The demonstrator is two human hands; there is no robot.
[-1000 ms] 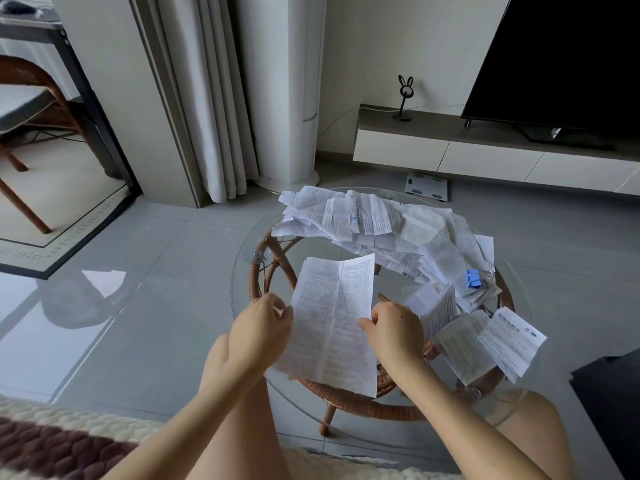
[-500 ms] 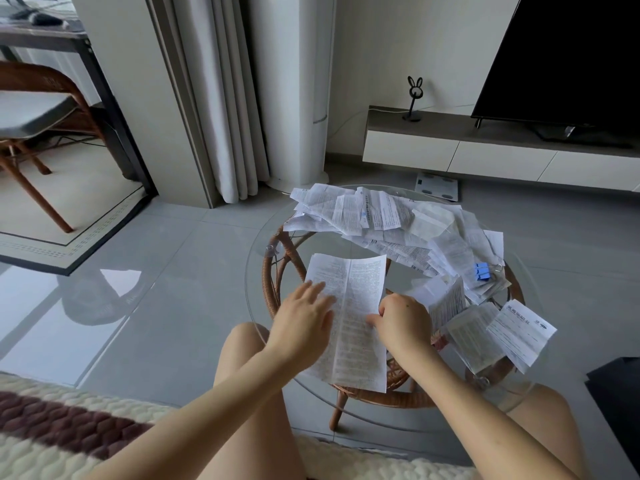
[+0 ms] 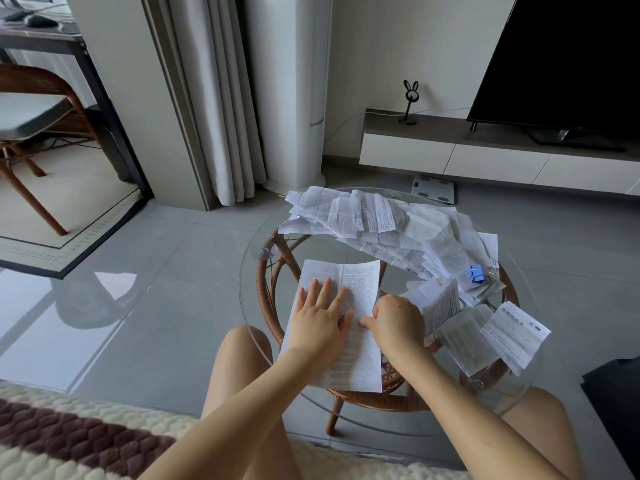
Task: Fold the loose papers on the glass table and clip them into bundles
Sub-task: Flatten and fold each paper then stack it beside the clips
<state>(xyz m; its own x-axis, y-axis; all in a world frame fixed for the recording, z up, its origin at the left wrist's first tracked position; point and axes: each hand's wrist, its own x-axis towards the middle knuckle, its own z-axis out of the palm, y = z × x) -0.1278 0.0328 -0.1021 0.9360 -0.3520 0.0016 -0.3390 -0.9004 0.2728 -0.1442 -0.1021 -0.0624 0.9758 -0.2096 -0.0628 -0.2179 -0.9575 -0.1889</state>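
Note:
A printed sheet [image 3: 360, 282] with a centre crease lies flat on the round glass table [image 3: 249, 306], near its front edge. My left hand [image 3: 320, 320] presses on the sheet's left half with straight, spread fingers. My right hand [image 3: 394, 322] rests on the sheet's right edge with curled fingers, its thumb on the paper. A heap of loose printed papers [image 3: 377, 220] covers the far side of the table. A blue binder clip [image 3: 477, 273] lies on papers at the right. More folded sheets [image 3: 491, 334] sit at the right front.
The glass top rests on a wicker base [image 3: 273, 271]. A white TV cabinet [image 3: 485, 157] and a dark screen [image 3: 568, 57] stand behind. A bathroom scale [image 3: 433, 188] lies on the floor. A curtain [image 3: 221, 98] hangs at left. My knees flank the table.
The sheet, held up by both hands a second ago, now lies flat on the glass. My left hand has opened and moved onto it, pressing it down.

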